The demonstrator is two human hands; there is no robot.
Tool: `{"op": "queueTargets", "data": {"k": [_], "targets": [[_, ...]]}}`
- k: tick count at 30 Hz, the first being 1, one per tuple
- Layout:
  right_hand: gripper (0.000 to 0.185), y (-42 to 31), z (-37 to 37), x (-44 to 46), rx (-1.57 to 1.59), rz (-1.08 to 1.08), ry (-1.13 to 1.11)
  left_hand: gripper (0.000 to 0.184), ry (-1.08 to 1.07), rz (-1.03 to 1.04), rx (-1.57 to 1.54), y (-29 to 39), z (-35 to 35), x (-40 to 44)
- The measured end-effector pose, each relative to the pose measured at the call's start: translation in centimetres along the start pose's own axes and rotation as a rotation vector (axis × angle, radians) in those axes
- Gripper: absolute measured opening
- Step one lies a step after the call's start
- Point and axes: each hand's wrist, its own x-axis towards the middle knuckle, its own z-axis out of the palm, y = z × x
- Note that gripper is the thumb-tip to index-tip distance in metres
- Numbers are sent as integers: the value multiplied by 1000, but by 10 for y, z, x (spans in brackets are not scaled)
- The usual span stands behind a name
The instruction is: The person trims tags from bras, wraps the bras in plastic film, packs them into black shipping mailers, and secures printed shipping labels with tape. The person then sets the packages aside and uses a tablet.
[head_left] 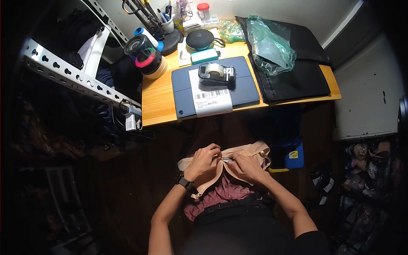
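A beige garment with straps lies across my lap, over dark reddish clothing. On its left part, my left hand, with a dark watch on the wrist, has its fingers closed on the fabric near the middle. My right hand is closed beside it, only a small gap away, and holds the garment's middle edge. Something small and silvery shows between the two hands, too small to make out. The fingertips are partly hidden by the hands and the fabric.
Ahead is a wooden desk with a blue-grey case, a tape dispenser, a round black case, and green plastic on black bags. A white metal rack stands left.
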Motion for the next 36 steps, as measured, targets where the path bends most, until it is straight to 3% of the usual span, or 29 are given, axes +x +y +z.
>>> {"op": "queueTargets", "data": {"k": [6, 8, 11, 12, 13, 14, 16, 17, 18, 19, 24, 27, 30, 32, 34, 36], "targets": [[32, -2, 2, 4, -41, -31, 0, 12, -66, 16, 51, -1, -1, 3], [32, 3, 3, 3, -58, -40, 49, 13, 71, -48, -39, -9, -7, 0], [30, 24, -6, -2, -1, -34, 186, 24, 243, -482, 162, -8, -59, -23], [32, 38, -7, -3, 12, -57, 247, 31, 168, -704, 372, -22, -70, -35], [35, 39, -17, -7, -47, 16, 128, 33, 133, -783, 428, -37, -80, -51], [39, 40, -28, -10, -109, 87, 10, 19, 108, -831, 547, -51, -84, -69], [43, 56, -17, -13, -113, 64, -16, 23, 280, -711, 770, -59, -84, -94], [45, 58, -11, -14, -139, -51, 70, 23, 281, -715, 771, -63, -84, -96], [47, 57, -9, -15, -165, -161, 159, 30, 256, -750, 621, -64, -85, -95], [45, 52, -7, -13, -223, -59, 81, 37, 230, -782, 468, -65, -85, -94], [30, 51, -4, -15, -202, -22, 183, 9, 208, -560, 162, -33, -57, -83], [36, 61, -15, -20, 149, -123, 625, 10, 194, -564, 113, -27, -51, -82], [15, 67, -40, -32, 247, 127, 885, 12, 148, -490, 131, -26, -39, -86], [15, 81, -54, -41, 306, 190, 1011, 19, 147, -484, 108, -16, -20, -92], [13, 76, -68, -47, 422, 105, 1135, 19, 245, -426, 203, -24, 7, -100], [13, 74, -77, -56, 372, 116, 1131, 17, 308, -446, 148, -26, 23, -104]]}}
